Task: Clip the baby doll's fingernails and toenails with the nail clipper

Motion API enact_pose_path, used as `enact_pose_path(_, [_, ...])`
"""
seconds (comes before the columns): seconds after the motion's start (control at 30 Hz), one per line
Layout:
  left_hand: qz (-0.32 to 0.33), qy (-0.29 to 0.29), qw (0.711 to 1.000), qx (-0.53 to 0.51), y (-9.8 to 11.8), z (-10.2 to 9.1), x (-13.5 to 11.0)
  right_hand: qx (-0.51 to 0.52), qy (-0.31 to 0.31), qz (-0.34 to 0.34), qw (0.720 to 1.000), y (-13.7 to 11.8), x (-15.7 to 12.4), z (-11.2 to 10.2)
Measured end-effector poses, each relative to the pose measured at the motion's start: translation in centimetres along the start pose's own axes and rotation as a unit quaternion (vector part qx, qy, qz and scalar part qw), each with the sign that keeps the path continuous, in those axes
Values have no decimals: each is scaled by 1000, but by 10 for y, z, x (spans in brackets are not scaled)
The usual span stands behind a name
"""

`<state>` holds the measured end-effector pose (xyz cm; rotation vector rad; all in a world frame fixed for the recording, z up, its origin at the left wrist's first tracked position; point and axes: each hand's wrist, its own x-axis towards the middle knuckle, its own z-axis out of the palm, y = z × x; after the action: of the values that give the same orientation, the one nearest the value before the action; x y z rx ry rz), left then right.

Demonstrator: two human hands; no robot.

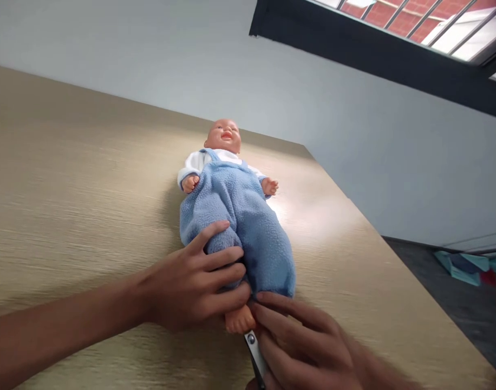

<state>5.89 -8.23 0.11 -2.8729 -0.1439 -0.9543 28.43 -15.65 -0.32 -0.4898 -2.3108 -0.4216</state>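
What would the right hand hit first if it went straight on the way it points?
Probably the doll's bare foot, right by its fingertips. The left hand, gripping the doll's leg, sits just beyond, though depth is hard to judge.

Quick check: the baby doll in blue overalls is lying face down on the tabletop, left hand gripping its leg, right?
No: the head view shows the baby doll face up, not down, on the tabletop, left hand gripping its leg.
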Motion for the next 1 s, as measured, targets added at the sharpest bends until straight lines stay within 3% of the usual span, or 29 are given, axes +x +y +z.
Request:
enact_pose_path(0.3, [11,2,1000,13,0,3,-2,19,-26,-31,999,-2,8,-5])
enact_pose_path(0.5, [11,-4,1000,8,-1,3,-1,87,-49,156,983,-28,11,-10])
enact_pose_path(0.57, [11,-1,1000,6,-1,3,0,99,-43,181,978,-35,11,-11])
enact_pose_path(0.77, [9,1,1000,7,-1,4,0,92,-39,170,980,-30,13,-8])
enact_pose_path(0.9, [8,1,1000,7,-1,5,-1,60,-52,84,993,-24,14,-8])
enact_pose_path(1.0, [4,-3,1000,2,-1,5,-2,31,-66,154,985,-30,16,-9])
